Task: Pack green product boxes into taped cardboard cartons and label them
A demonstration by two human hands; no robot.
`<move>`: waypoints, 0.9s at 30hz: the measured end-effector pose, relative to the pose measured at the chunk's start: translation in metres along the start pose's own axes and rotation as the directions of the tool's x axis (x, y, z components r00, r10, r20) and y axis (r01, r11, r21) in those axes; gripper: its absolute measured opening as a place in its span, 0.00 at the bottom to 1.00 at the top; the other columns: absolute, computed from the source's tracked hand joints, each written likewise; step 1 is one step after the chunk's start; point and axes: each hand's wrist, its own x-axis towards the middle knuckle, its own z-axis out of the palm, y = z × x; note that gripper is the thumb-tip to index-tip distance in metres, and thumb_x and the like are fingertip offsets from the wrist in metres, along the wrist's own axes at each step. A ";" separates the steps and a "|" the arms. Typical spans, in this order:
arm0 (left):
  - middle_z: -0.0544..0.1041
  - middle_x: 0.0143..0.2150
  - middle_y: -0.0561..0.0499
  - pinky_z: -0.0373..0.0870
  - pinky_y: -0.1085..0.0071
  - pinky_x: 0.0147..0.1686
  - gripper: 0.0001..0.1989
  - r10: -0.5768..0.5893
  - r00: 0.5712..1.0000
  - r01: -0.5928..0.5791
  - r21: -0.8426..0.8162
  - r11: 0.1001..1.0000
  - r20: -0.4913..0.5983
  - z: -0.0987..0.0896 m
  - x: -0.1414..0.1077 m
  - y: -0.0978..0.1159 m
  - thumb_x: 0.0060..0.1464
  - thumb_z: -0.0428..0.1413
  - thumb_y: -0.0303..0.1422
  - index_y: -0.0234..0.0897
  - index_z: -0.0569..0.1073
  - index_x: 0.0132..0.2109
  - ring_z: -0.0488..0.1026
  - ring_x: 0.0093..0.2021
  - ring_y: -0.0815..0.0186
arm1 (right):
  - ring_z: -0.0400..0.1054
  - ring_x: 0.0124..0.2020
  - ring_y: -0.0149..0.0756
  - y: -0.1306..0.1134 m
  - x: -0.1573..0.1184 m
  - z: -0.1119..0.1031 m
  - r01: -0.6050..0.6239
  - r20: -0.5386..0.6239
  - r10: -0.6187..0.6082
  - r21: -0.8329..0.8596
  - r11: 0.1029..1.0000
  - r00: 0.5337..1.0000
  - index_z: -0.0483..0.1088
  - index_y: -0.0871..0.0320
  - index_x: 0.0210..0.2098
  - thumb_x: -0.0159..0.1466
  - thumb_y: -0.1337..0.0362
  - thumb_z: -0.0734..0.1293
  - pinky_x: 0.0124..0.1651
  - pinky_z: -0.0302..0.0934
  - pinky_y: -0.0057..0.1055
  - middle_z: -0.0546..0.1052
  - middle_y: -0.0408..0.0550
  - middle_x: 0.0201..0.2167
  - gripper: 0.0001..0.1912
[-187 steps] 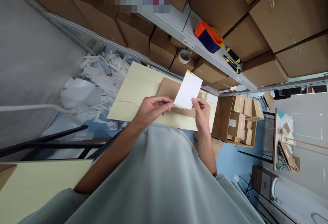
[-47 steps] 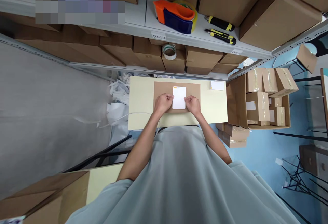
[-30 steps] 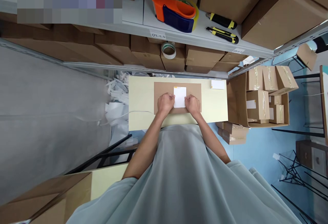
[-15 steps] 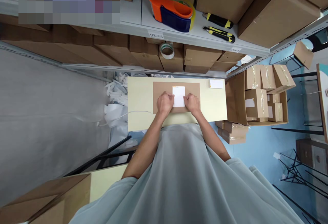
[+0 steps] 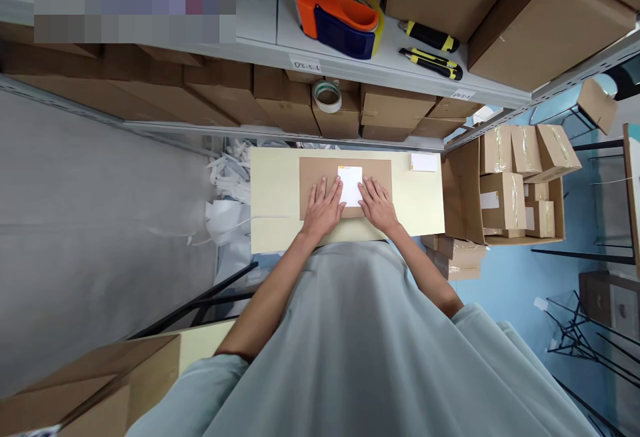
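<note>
White sheet (image 5: 351, 187) flanked by two flattened hands

Grey wall fills the far left, with a heap of white scraps (image 5: 230, 180) beside the pale yellow surface (image 5: 273, 184). A thin white cable (image 5: 273, 217) crosses the surface's left part.

Next comes the brown cardboard piece (image 5: 309, 174), its long axis running side to side. On it rests the left hand (image 5: 323, 208), palm down, fingers slightly spread and pointing forward, pinching nothing. Its forearm slants in from the lower left.

Just right of these fingers lies the white sheet, flat on the cardboard near its middle, an orange mark at its far left corner. Its long axis points away from the person, across the cardboard's length. Neither hand is clearly nearer: left fingertips and thumb meet or slightly overlap its left edge, while the right ones reach its right edge.

The right hand (image 5: 377, 204) mirrors the left, palm down and fingers loosely fanned, angled forward and inward, the forearm slanting from the lower right.

Farther right, a small white item (image 5: 423, 162) lies on the surface's far corner; beyond stands an open carton (image 5: 461, 190) of taped boxes (image 5: 505, 205).
</note>
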 end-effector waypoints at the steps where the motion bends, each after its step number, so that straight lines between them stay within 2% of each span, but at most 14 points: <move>1: 0.52 0.85 0.41 0.36 0.38 0.81 0.36 -0.005 1.000 0.005 0.006 1.000 0.005 -0.001 0.000 -0.002 0.76 0.40 0.41 0.32 0.51 0.84 0.35 0.86 0.45 | 0.44 0.84 0.51 0.003 0.002 -0.001 0.003 0.002 -0.003 -0.005 1.000 1.000 0.55 0.60 0.81 0.83 0.56 0.51 0.81 0.45 0.50 0.52 0.54 0.84 0.32; 6: 0.50 0.85 0.41 0.34 0.37 0.81 0.36 -0.009 0.999 0.008 0.020 1.000 0.034 -0.009 0.011 0.000 0.75 0.39 0.41 0.30 0.51 0.83 0.33 0.86 0.44 | 0.52 0.79 0.57 0.003 0.023 -0.018 -0.032 0.044 0.031 0.025 0.999 0.999 0.54 0.59 0.82 0.82 0.57 0.52 0.76 0.52 0.56 0.51 0.54 0.84 0.32; 10: 0.49 0.85 0.42 0.32 0.38 0.81 0.36 0.013 0.998 -0.014 0.017 1.000 0.057 -0.012 0.031 0.010 0.75 0.40 0.42 0.32 0.51 0.83 0.32 0.86 0.45 | 0.50 0.78 0.61 -0.007 0.038 -0.028 -0.084 0.093 0.074 0.114 0.990 0.993 0.50 0.58 0.83 0.82 0.56 0.51 0.77 0.50 0.62 0.46 0.51 0.85 0.33; 14: 0.50 0.85 0.43 0.31 0.39 0.81 0.36 0.028 0.997 -0.028 0.010 1.000 0.065 -0.013 0.048 0.015 0.75 0.40 0.41 0.35 0.51 0.84 0.32 0.86 0.47 | 0.48 0.78 0.61 -0.014 0.040 -0.027 -0.134 0.108 0.116 0.187 0.973 0.987 0.45 0.61 0.84 0.81 0.58 0.48 0.77 0.48 0.65 0.43 0.54 0.85 0.35; 19: 0.49 0.85 0.43 0.30 0.40 0.81 0.37 0.009 0.999 -0.010 0.015 1.000 0.047 -0.014 0.048 0.011 0.75 0.41 0.43 0.33 0.51 0.83 0.32 0.86 0.46 | 0.48 0.79 0.58 -0.017 0.037 -0.024 -0.166 0.076 0.155 0.177 0.970 0.985 0.42 0.62 0.84 0.82 0.56 0.48 0.78 0.48 0.61 0.46 0.55 0.85 0.35; 27: 0.50 0.85 0.40 0.32 0.38 0.81 0.37 -0.022 0.999 0.021 0.035 0.999 0.049 -0.015 0.043 0.009 0.75 0.41 0.42 0.32 0.51 0.84 0.34 0.86 0.44 | 0.46 0.80 0.60 -0.019 0.039 -0.022 -0.188 0.075 0.176 0.206 0.960 0.981 0.42 0.65 0.84 0.82 0.57 0.48 0.79 0.48 0.62 0.42 0.54 0.85 0.36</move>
